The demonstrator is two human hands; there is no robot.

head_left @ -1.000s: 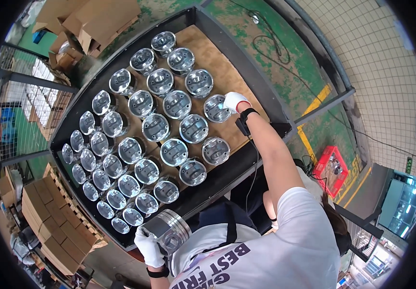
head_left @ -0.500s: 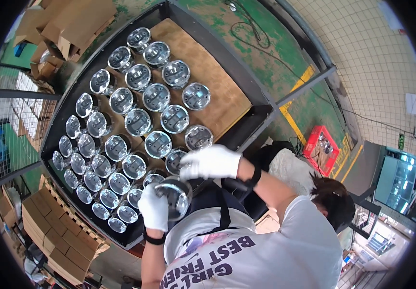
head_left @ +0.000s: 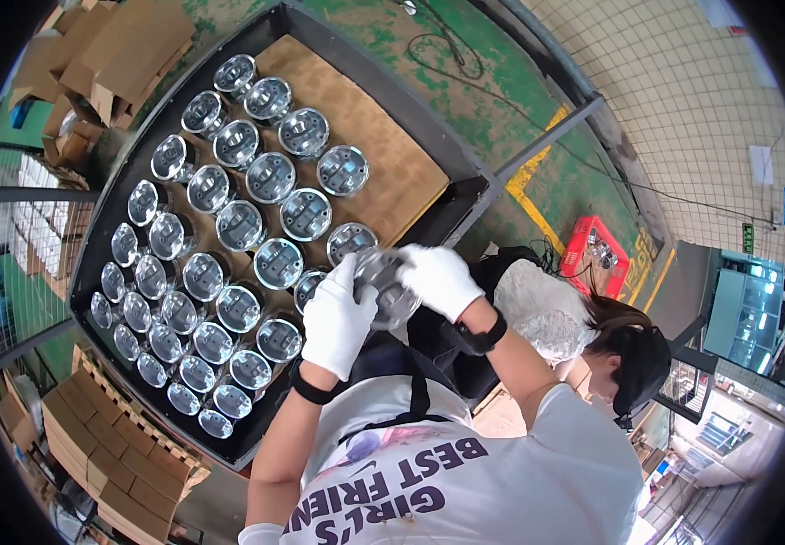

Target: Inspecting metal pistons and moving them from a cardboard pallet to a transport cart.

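Both my hands wear white gloves with black bands at the wrists. Between them, over the near right side of the tray, is a shiny metal piston, somewhat blurred. My left hand is closed on its left side, and my right hand grips its right side. Just beyond my fingers stands another piston, partly covered by the held one. Rows of similar pistons, such as one near the middle, fill the left and centre of the black-walled tray.
Brown board lines the tray's far right. A person in a dark cap is close on my right, beside a red crate of parts. Cardboard boxes are stacked at lower left. A cable lies on the green floor.
My left hand has moved up and right with the piston, away from my body. My right hand has shifted right and now meets it at the piston. The tray appears farther left.
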